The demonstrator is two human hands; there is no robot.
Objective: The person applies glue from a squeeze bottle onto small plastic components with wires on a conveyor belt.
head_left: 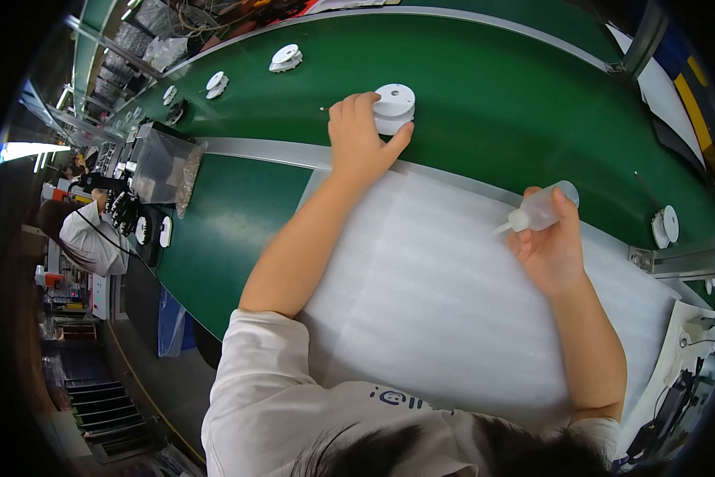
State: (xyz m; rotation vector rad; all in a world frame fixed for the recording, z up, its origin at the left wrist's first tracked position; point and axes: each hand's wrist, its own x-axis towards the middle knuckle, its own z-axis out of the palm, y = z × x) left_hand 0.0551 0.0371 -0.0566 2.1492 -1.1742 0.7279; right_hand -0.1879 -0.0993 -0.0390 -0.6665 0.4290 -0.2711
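The broad green conveyor belt (484,87) curves across the top of the view from nine o'clock round to three o'clock, edged on its near side by a grey metal rail (262,149). Below it, filling the centre and running toward five o'clock, lies a large white ribbed foam sheet (437,318) spread over the green desk (222,238). At nine o'clock, beside the desk edge, stands a clear plastic bin (160,163) with small parts inside.

The left hand (361,139) reaches up to twelve o'clock, across the rail and onto the belt. Its fingers are spread and closed around the near side of a round white plastic disc-shaped part (395,107), the thumb on the right flank and the other fingers on the left rim; the part sits on the belt just past the rail.

The right hand (552,246) hovers at three o'clock over the foam sheet, its fingers wrapped tight on a small translucent squeeze bottle (542,208) whose thin white nozzle points toward nine o'clock.

More round white parts (286,57) ride the belt toward eleven o'clock, well apart from each other, and another white part (664,226) lies at three o'clock near the belt's edge.
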